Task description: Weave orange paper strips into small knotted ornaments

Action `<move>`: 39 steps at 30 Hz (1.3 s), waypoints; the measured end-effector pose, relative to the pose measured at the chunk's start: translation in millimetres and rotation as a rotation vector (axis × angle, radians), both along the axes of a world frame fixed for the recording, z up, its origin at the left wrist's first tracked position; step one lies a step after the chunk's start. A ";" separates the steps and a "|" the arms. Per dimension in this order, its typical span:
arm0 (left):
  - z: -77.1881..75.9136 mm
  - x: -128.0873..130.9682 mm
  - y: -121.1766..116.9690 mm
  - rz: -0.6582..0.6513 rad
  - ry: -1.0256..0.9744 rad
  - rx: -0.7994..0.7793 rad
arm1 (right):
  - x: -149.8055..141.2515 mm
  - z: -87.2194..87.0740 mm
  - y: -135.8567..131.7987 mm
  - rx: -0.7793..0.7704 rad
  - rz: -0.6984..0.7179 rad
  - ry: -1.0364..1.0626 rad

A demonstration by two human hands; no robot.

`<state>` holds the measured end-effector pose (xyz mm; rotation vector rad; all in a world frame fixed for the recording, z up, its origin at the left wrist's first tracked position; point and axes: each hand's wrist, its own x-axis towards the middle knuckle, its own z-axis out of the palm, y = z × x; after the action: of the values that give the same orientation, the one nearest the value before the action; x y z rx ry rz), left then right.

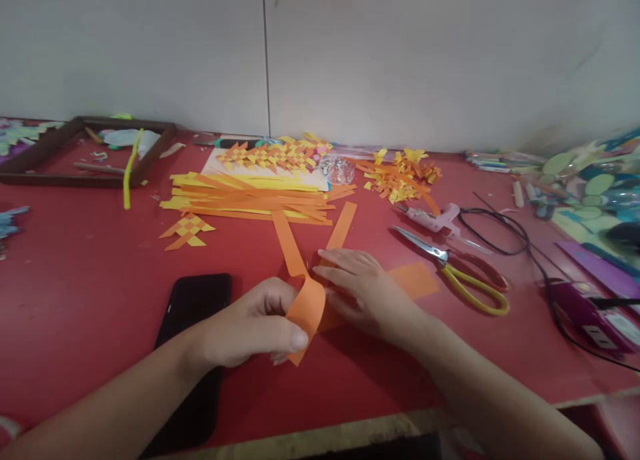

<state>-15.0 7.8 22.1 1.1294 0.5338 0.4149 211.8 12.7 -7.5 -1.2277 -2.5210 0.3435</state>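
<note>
My left hand (260, 323) is closed on an orange paper strip (307, 303), pinching its near end under the thumb. The strip curls over in a loop, and a flat length runs from it away across the table. My right hand (363, 287) lies with fingers stretched over a second orange strip (343, 227), whose far end pokes out beyond the fingertips. Beneath this hand lies a wider orange paper piece (414, 280), showing on the right. The palm hides where the papers meet.
Ahead are a pile of yellow and orange strips (245, 197), a woven paper fish (188, 231) and paper scraps (400, 175). Scissors (450, 267) and a pink glue gun (437, 220) with a black cord lie right. A phone (195, 307) rests under my left forearm.
</note>
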 end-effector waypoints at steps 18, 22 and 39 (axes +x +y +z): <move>0.7 0.1 4.2 -0.324 0.101 -0.065 | -7.6 7.0 -11.5 0.089 0.270 0.494; -0.9 0.4 5.4 -0.218 0.045 -0.025 | -1.7 11.2 -8.2 0.423 0.024 0.590; -10.2 17.2 5.0 0.419 0.360 0.259 | -5.6 7.3 -11.6 0.246 0.055 0.376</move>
<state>2.2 12.9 11.8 1.3532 1.0655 0.6612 206.3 1.1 -0.1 -0.9057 -2.1988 0.2408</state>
